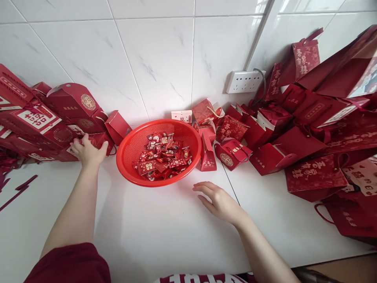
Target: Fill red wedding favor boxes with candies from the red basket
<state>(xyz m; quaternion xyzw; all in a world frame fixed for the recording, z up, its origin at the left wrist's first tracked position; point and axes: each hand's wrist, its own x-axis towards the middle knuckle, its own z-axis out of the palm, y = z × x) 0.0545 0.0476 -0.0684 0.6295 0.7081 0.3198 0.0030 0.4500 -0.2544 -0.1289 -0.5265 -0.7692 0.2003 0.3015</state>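
My left hand [90, 152] is at the foot of the left stack, its thumb and fingers spread around a small red gift box [99, 138]; part of that box is hidden behind the hand. My right hand [220, 202] hovers over the white tabletop, fingers loosely bent and apart, holding nothing. Between the hands and a little farther back sits a round red plastic basket [125, 173] with a perforated wall. Inside it lies a heap of red-wrapped candies [165, 157].
Stacked gift boxes [61, 131] stand at the left against the tiled wall [159, 59]. Many red boxes [316, 177] and bags crowd the right side, some with open tops. A white power strip [246, 81] is on the wall. Dark red ribbon [20, 190] lies at far left.
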